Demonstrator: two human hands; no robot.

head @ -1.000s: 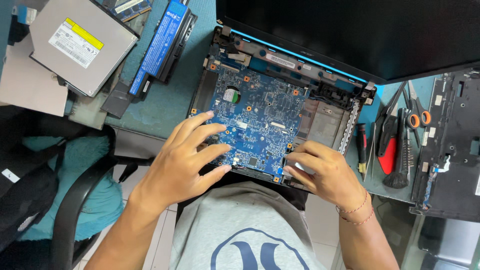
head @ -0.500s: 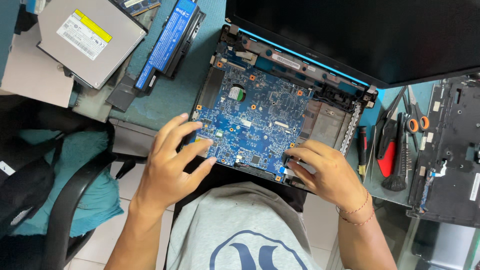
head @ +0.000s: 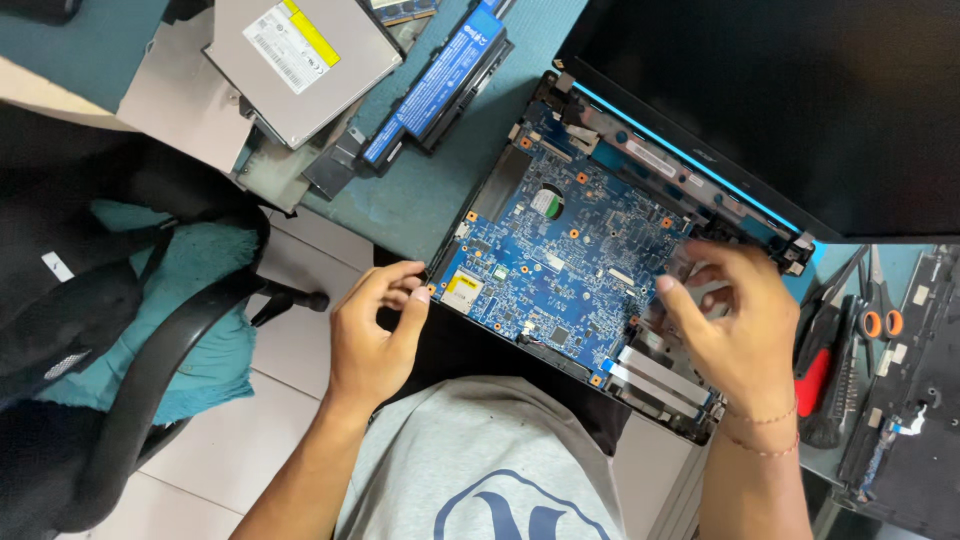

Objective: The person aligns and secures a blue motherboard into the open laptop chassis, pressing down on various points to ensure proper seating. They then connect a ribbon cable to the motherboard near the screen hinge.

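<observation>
1. The blue motherboard sits bare in the opened laptop base, which hangs off the near edge of the teal table, partly over your lap. That keeps the board close under your eyes.
2. Your left hand pinches the board's near-left corner, fingers curled shut on its edge, apparently steadying it.
3. Your right hand hovers at the right side, fingers loosely spread and holding nothing, tips just over the metal bay beside the board.
4. The black screen lies folded back beyond the board, still hinged.
5. Pulled parts rest out of the way at far left: a silver optical drive and a blue-labelled battery.
6. At right, red-handled pliers and orange-ringed scissors lie within reach.
</observation>
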